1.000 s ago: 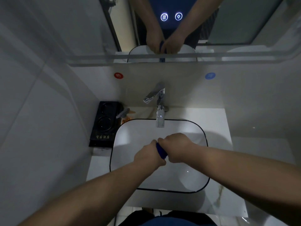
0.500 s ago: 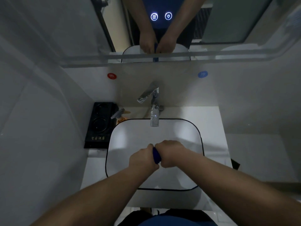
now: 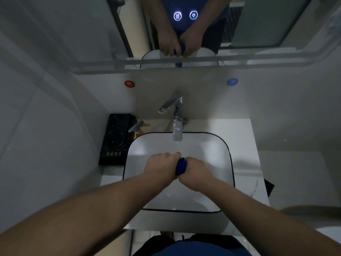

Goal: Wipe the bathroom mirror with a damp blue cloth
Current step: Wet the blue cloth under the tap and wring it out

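Note:
A bunched blue cloth [image 3: 181,166] sits between my two fists over the white basin [image 3: 145,145]. My left hand [image 3: 162,167] grips its left end and my right hand [image 3: 196,171] grips its right end; only a short middle strip of cloth shows. The mirror [image 3: 258,24] hangs on the wall above the sink, with two lit touch icons [image 3: 185,15] near its lower middle. It reflects my hands and the cloth.
A chrome faucet [image 3: 176,117] stands behind the basin, its spout above my hands. A black tray [image 3: 115,139] and an orange pump bottle [image 3: 139,129] sit to the left on the counter. Red [image 3: 129,83] and blue [image 3: 232,82] round stickers mark the wall.
Both hands stay clenched on the cloth over the basin, shifting only slightly. The camera view has drifted a little.

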Demonstrator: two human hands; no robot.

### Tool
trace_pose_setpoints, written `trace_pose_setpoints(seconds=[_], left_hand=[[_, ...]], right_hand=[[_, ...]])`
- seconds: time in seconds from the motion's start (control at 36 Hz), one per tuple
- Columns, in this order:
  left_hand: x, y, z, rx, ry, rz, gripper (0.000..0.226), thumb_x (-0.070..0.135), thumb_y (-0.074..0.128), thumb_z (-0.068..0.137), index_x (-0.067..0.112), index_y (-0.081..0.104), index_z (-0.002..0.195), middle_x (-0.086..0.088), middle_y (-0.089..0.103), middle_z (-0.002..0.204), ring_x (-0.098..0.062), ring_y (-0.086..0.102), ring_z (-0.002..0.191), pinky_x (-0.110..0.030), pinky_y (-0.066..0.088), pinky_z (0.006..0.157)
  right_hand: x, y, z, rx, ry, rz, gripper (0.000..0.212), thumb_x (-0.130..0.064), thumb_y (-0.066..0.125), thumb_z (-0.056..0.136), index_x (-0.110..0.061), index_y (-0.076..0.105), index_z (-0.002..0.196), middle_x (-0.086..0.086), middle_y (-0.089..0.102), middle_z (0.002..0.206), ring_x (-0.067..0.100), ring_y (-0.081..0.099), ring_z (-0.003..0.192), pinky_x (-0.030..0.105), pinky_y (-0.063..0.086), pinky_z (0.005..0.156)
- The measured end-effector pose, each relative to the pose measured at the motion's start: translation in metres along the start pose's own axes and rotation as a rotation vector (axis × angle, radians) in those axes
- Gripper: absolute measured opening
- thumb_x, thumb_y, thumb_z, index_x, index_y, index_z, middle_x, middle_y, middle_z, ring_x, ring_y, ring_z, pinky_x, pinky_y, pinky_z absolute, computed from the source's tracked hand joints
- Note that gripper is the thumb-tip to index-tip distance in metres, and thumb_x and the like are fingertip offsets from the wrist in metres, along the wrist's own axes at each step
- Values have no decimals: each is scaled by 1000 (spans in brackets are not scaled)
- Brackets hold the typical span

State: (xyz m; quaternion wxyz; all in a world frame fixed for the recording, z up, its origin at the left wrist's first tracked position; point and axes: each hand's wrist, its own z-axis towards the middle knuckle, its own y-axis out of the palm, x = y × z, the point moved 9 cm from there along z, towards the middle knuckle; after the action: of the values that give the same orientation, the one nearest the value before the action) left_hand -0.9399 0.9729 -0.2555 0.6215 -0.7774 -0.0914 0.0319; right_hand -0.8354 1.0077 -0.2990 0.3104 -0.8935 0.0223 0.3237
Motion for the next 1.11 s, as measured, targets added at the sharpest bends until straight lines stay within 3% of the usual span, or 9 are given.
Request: trace_pose_setpoints(seconds=[0.14, 0.25, 0.42, 0.5, 0.67, 0.78, 0.92, 1.03, 1.11], left_hand=[[10, -11, -3, 103, 76, -1, 30, 41, 74, 83, 28, 61, 107, 3, 71, 85, -21, 68, 66, -28, 38, 57], [6, 5, -6, -92, -48, -175, 28, 43, 72, 80, 31, 60, 103, 6, 72, 87, -19, 70, 77, -29, 52, 64], [-6, 28, -23, -486, -303, -795, 37, 34, 85, 70, 24, 66, 102, 4, 74, 85, -12, 72, 74, -36, 66, 74], [-11, 26, -39, -673, -448, -1065, 50, 42, 83, 69, 19, 65, 109, 4, 68, 68, -12, 58, 53, -26, 50, 49], [6, 16, -61, -1001, -420, -1577, 44, 37, 86, 79, 19, 57, 107, 4, 59, 76, -8, 44, 53, -20, 37, 44], [30, 3, -68, -1164, -262, -1963, 23, 30, 78, 89, 21, 61, 101, 6, 56, 74, -5, 45, 51, -16, 33, 45], [51, -20, -82, -1387, -4, -2250, 26, 29, 70, 93, 19, 51, 106, 7, 58, 72, -4, 47, 51, -16, 36, 45], [55, -27, -84, -1458, 66, -2357, 26, 30, 66, 94, 16, 52, 111, 6, 51, 71, -6, 42, 51, -17, 46, 47], [63, -27, -85, -1506, 71, -2370, 28, 32, 64, 94, 16, 52, 112, 7, 55, 71, -6, 43, 50, -17, 48, 48]], right_hand=[[6, -11, -7, 23, 30, 72, 15, -27, 62, 69, -25, 59, 84, -3, 68, 81, 13, 66, 71, 24, 44, 54], [5, -10, -3, -90, -27, -112, 21, -19, 67, 78, -20, 58, 96, -3, 67, 88, 23, 70, 85, 30, 54, 66], [-11, -46, -22, 205, -241, -140, 102, -17, 81, 76, -28, 25, 160, 5, 42, 135, 26, 67, 99, 34, 58, 77], [-17, -68, -41, 362, -375, -50, 95, -18, 84, 81, -28, 29, 158, 1, 39, 145, 17, 62, 110, 31, 60, 90], [-42, -81, -74, 448, -632, -18, 90, -9, 74, 82, -17, 35, 162, 6, 42, 149, 14, 50, 131, 27, 52, 107], [-62, -94, -94, 519, -832, 27, 89, 8, 65, 74, -4, 40, 159, 14, 44, 155, 16, 42, 147, 27, 44, 117], [-83, -104, -109, 523, -1004, -3, 90, 17, 59, 65, 6, 45, 153, 19, 50, 157, 29, 50, 144, 40, 46, 117], [-88, -102, -105, 534, -1013, -251, 97, -1, 62, 67, -10, 39, 161, 10, 42, 166, 32, 52, 141, 44, 42, 117], [-86, -93, -93, 505, -994, -382, 93, -14, 67, 77, -22, 31, 162, 17, 38, 166, 38, 47, 143, 48, 38, 120]])
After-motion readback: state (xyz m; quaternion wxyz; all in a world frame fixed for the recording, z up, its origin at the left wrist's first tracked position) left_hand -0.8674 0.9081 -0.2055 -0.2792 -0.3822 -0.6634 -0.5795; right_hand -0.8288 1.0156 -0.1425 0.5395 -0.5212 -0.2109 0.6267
